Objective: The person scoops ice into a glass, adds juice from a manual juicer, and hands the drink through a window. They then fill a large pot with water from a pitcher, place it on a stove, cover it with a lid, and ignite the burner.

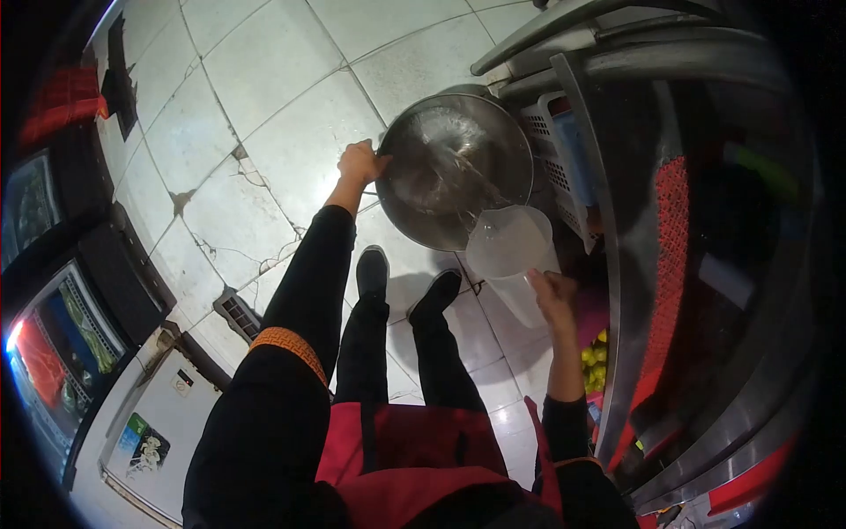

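Clasping basin by rim in left grip; pouring water from jug held in right grip; probably light, stiff, slippery wet; best held opposite lip.

The wide basin is smooth grey metal, glossy where light strikes it, while the pitcher is smooth, cloudy, translucent plastic. Glazed-looking floor tiles shine in patches among rough cracks, and the perforated crate looks like pale plastic. Black sleeves and the red apron are matt cloth; the red strip has a rough, mesh-like texture.
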The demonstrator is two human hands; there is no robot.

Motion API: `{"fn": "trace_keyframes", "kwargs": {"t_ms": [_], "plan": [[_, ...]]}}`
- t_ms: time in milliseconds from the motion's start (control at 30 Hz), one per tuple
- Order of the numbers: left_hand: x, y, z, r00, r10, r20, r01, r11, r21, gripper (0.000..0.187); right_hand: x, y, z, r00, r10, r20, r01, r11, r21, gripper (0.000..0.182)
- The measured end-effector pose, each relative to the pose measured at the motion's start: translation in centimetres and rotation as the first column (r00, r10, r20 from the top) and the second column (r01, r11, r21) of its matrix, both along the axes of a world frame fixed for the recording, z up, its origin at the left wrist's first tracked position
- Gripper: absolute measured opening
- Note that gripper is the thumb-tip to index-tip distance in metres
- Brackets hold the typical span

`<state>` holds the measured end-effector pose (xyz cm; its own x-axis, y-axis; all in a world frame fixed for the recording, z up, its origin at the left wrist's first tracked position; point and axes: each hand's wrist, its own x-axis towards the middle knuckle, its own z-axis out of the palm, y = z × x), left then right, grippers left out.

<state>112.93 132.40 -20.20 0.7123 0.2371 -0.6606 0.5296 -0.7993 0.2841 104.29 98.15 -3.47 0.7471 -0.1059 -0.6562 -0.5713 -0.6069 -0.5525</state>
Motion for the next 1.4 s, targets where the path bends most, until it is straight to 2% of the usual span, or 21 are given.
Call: {"fn": "trace_keyframes", "kwargs": {"t_ms": [133,233,300,333,400,433,500,633,700,767,833,900,933,1033,1067,1133,1200,1233,1267,1367,1400], "plan": [[-0.9,1.0,-2.6,0.988,-0.091,-0.121,0.1,0.993,0.066,0.046,-0.5,0.0,0.9,0.999,0.032,-0.002,-0.032,0.999,0.008,0.045],[-2.8,1.2,-3.4,0.942,-0.33,-0.07,0.329,0.944,-0.015,0.037,-1.3,-0.2,1.5,0.943,0.243,0.226,-0.238,0.97,-0.048,0.045],[-4.1,0.3,-2.2,0.955,-0.291,-0.051,0.285,0.953,-0.098,0.037,-1.6,-0.3,2.6,0.951,0.282,0.122,-0.273,0.958,-0.088,0.04],[-4.8,-0.4,-1.3,0.99,-0.114,-0.085,0.095,0.975,-0.202,0.036,-1.7,-0.1,3.1,0.952,0.278,0.131,-0.267,0.959,-0.094,0.04],[-5.8,-2.0,1.8,0.978,0.155,-0.141,-0.193,0.928,-0.32,0.035,-2.0,0.4,4.4,0.985,0.037,0.168,-0.069,0.981,0.184,0.035],[-6.3,-2.3,2.5,0.977,0.16,-0.141,-0.198,0.924,-0.326,0.034,-2.0,0.3,5.4,0.983,0.022,0.181,-0.053,0.984,0.168,0.035],[-7.4,-3.0,3.7,0.925,0.334,-0.183,-0.38,0.838,-0.391,0.03,-1.8,-0.1,8.2,0.985,-0.161,-0.067,0.174,0.926,0.336,0.03],[-9.6,-3.7,4.3,0.806,0.517,-0.288,-0.588,0.644,-0.489,0.022,-2.2,-1.9,11.8,0.931,-0.357,0.076,0.29,0.848,0.443,0.029],[-9.9,-3.9,5.6,0.79,0.536,-0.298,-0.608,0.628,-0.485,0.021,-2.3,-2.7,13.8,0.766,-0.642,-0.02,0.507,0.586,0.632,0.03],[-10.2,-4.3,6.9,0.681,0.613,-0.402,-0.717,0.445,-0.537,0.02,-1.2,-2.9,16.5,0.683,-0.729,0.049,0.53,0.541,0.653,0.031],[-10.3,-4.7,7.4,0.707,0.595,-0.383,-0.695,0.482,-0.534,0.02,0.3,-3.2,17.9,0.588,-0.801,0.112,0.544,0.494,0.678,0.032],[-10.6,-5.1,8.0,0.704,0.591,-0.394,-0.697,0.465,-0.547,0.023,1.8,-3.9,18.3,0.548,-0.784,0.292,0.305,0.512,0.803,0.03],[-10.3,-5.5,8.7,0.706,0.591,-0.39,-0.694,0.468,-0.548,0.023,2.3,-4.5,18.3,0.545,-0.786,0.291,0.303,0.509,0.805,0.03],[-10.3,-5.6,8.5,0.681,0.61,-0.405,-0.714,0.43,-0.553,0.025,3.6,-5.9,17.5,0.508,-0.735,0.449,0.215,0.613,0.76,0.028],[-10.0,-5.5,9.1,0.679,0.614,-0.403,-0.716,0.432,-0.549,0.025,4.5,-5.6,17.3,0.51,-0.736,0.444,0.216,0.61,0.763,0.028],[-9.5,-5.3,10.1,0.597,0.636,-0.49,-0.771,0.284,-0.571,0.025,6.8,-4.8,17.2,0.415,-0.886,0.206,0.261,0.333,0.906,0.026],[-10.3,-4.8,9.5,0.624,0.608,-0.491,-0.753,0.301,-0.585,0.03,8.4,-5.5,15.0,0.361,-0.913,0.188,0.307,0.306,0.901,0.024],[-10.7,-5.1,9.8,0.535,0.645,-0.545,-0.797,0.171,-0.58,0.031,9.0,-5.1,14.3,0.303,-0.937,0.175,0.35,0.28,0.894,0.025],[-11.0,-5.0,10.1,0.441,0.67,-0.597,-0.823,0.037,-0.567,0.033,9.3,-4.8,14.1,0.308,-0.937,0.164,0.354,0.273,0.894,0.025],[-12.4,-5.4,9.3,0.364,0.683,-0.633,-0.787,-0.138,-0.601,0.032,9.5,-5.3,12.7,0.292,-0.931,0.219,0.369,0.321,0.872,0.026],[-12.3,-5.6,9.2,0.357,0.693,-0.626,-0.771,-0.16,-0.617,0.032,9.0,-7.5,10.2,0.265,-0.741,0.617,0.369,0.669,0.645,0.026]]}}
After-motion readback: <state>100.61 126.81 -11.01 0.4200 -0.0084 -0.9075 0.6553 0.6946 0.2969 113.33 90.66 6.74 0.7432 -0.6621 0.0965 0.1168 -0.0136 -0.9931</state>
